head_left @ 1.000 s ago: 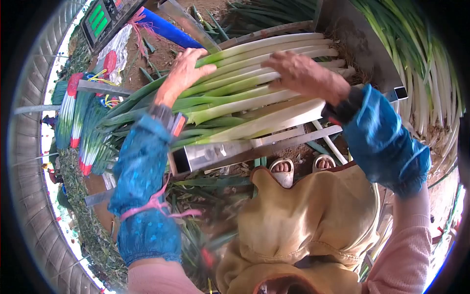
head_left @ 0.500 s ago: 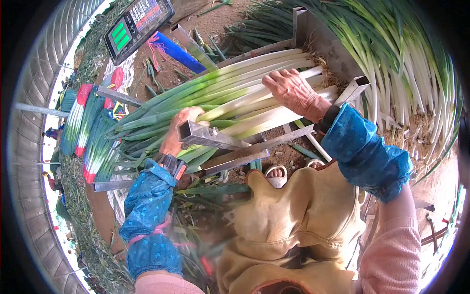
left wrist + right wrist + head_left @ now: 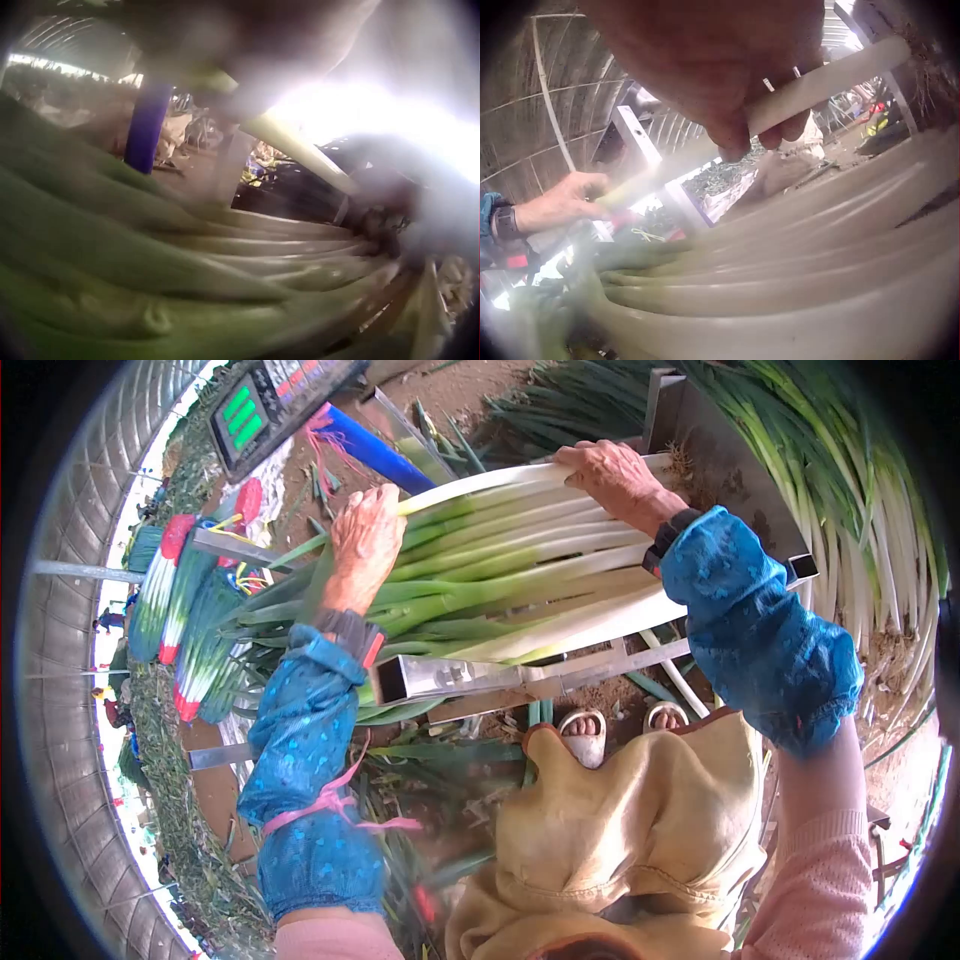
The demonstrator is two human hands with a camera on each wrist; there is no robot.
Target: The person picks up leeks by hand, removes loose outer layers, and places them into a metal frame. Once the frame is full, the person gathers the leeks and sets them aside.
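Observation:
Both hands hold one long leek (image 3: pixel 480 487) along the far side of a row of leeks (image 3: pixel 520 550) lying in a metal frame. The left hand (image 3: pixel 366 545) grips its green part. Nearer the roots, the right hand (image 3: pixel 617 482) pinches the white shaft. In the right wrist view the leek (image 3: pixel 817 88) is raised above the others, with the curled fingers of the right hand (image 3: pixel 712 67) round it; the left hand (image 3: pixel 559 206) is at its far end. The left wrist view is blurred, the leek (image 3: pixel 304 150) slanting above the row.
A scale display (image 3: pixel 240 420) stands at the upper left beside a blue tube (image 3: pixel 385 455). Tied leek bundles (image 3: pixel 175 600) lie at the left, and a large pile of leeks (image 3: pixel 850 520) at the right. The frame's square tube end (image 3: pixel 393 680) juts out near the left forearm.
The left hand has moved up from the row's near side to its far side. The right hand has shifted to the far side too, and both now hold a leek.

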